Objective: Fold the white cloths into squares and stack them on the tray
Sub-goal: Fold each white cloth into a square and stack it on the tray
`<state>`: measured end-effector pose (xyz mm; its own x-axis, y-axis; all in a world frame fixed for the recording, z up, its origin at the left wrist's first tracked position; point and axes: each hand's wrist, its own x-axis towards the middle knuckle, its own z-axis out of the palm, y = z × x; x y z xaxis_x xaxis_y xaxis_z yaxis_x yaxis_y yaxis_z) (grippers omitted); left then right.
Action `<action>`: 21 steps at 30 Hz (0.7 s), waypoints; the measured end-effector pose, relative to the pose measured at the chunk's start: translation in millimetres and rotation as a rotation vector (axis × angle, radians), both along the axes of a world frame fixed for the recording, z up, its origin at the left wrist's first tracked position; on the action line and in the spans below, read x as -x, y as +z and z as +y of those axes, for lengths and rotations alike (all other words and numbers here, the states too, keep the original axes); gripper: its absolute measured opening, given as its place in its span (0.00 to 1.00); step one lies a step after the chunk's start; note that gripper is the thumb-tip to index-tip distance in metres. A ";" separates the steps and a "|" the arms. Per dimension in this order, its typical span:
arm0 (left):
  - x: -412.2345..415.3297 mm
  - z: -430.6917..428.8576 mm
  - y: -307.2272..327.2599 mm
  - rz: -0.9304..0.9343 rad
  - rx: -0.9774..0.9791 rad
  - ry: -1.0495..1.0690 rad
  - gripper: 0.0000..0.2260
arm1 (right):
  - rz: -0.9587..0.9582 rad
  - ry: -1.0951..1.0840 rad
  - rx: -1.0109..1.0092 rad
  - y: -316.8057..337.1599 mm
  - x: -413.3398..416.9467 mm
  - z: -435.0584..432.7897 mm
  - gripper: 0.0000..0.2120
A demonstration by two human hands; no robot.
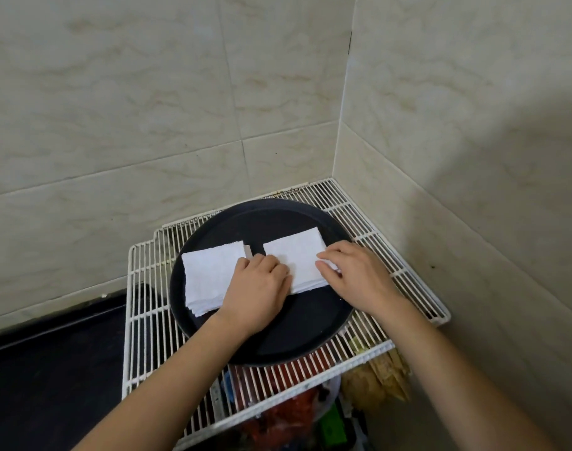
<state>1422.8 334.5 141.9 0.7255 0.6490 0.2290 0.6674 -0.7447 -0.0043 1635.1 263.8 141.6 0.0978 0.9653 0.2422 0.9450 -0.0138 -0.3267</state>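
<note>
**K:** Two white cloth items, both flat on the round dark tray [310, 327]. On its left side is a stack [209, 275] of folded squares, layers showing at the near edge. On its right side is a single cloth [297, 252], folded.

**M:** Orientation? Long axis?

**K:** Both are close to square, so no clear long axis. They're skewed the same way, with far edges rising toward the right. They sit side by side, with a narrow strip of bare tray between them at the far end.

**M:** Hands?

**K:** The left hand [258, 288] is knuckles up with fingers curled, lying across the gap. It covers the stack's near-right corner and the single cloth's left edge. Fingertips are hidden, so I can't tell if it grips or only presses. The right hand [353, 271] is at the single cloth's right edge, and white fabric shows pinched between its fingers.

**M:** What's the tray on?

**K:** It's on a white wire rack [323, 195] pushed into a corner of tiled walls [148, 109]. The tray fills most of the rack.

**M:** Surroundings, obstructions?

**K:** A dark counter [50, 369] sits lower left, partly under the rack. Below the rack's near edge there's red packaging [287, 415], a green item [333, 424] and something tan [375, 379], all too cluttered to identify. Only the hands overlap the cloths.
</note>
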 end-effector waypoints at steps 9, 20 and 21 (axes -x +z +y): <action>87.7 4.5 63.0 -0.295 -0.231 0.208 0.19 | -0.057 -0.040 -0.126 45.4 49.6 11.2 0.27; 379.5 -90.8 70.0 -0.165 -0.283 0.895 0.32 | -0.002 0.501 -0.206 66.8 336.8 69.9 0.36; 409.4 -107.0 70.1 -0.150 -0.274 0.969 0.33 | -0.008 0.562 -0.217 67.5 372.0 66.9 0.36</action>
